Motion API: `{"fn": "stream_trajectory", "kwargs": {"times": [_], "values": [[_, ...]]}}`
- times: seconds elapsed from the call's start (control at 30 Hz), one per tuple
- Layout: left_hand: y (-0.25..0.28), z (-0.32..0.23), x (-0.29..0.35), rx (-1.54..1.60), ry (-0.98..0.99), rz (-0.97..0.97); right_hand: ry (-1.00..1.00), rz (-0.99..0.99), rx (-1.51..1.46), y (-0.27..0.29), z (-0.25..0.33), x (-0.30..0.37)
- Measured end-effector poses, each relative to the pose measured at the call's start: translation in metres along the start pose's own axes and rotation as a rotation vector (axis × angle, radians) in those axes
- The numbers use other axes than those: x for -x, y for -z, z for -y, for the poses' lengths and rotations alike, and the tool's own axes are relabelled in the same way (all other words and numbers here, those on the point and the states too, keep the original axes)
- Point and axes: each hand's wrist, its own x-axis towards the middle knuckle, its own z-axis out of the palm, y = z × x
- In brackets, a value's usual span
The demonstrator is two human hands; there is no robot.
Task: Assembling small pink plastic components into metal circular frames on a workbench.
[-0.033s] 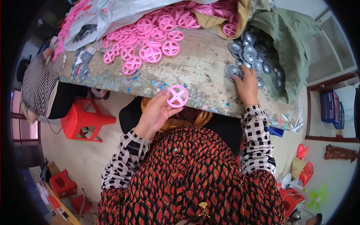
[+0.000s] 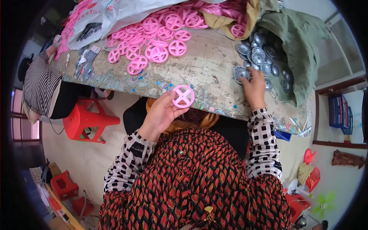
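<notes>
Just off the table's near edge, my left hand (image 2: 161, 115) pinches a pink plastic wheel (image 2: 184, 96) with cross-shaped spokes, its face turned toward me. Farther right, my right hand (image 2: 255, 88) has its thumb and fingers closed on the right rim of a grey round disc (image 2: 240, 73), which looks like a hubcap and lies on the table. Behind that hand is a heap of similar grey discs (image 2: 258, 55), some overlapping. A spread of loose pink wheels (image 2: 158, 55) covers the table beyond my left hand.
The worn table (image 2: 209, 61) carries a white sack (image 2: 126, 19) and a tan sack (image 2: 226, 28) around the pink wheels. An open green sack (image 2: 304, 57) stands beside the discs. At left are a red stool (image 2: 86, 119) and a person in a striped top (image 2: 42, 86).
The whole view has shifted slightly. My right thumb and fingers have drawn in a little at the grey disc's rim; my left hand still holds the pink wheel.
</notes>
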Motion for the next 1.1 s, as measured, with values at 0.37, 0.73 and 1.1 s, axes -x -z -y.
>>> {"fn": "stream_trajectory", "kwargs": {"times": [0.37,0.73,1.1], "values": [[-0.019,0.008,0.003,0.142,-0.057,0.161,0.410,0.087,-0.466,-0.045,0.142,0.069],[-0.008,0.013,0.019,-0.131,-0.197,0.059,-0.010,0.603,-0.841,-0.041,0.146,0.076],[-0.009,0.000,0.027,-0.040,-0.213,0.020,-0.176,0.752,-1.173,-0.038,0.150,0.079]]}}
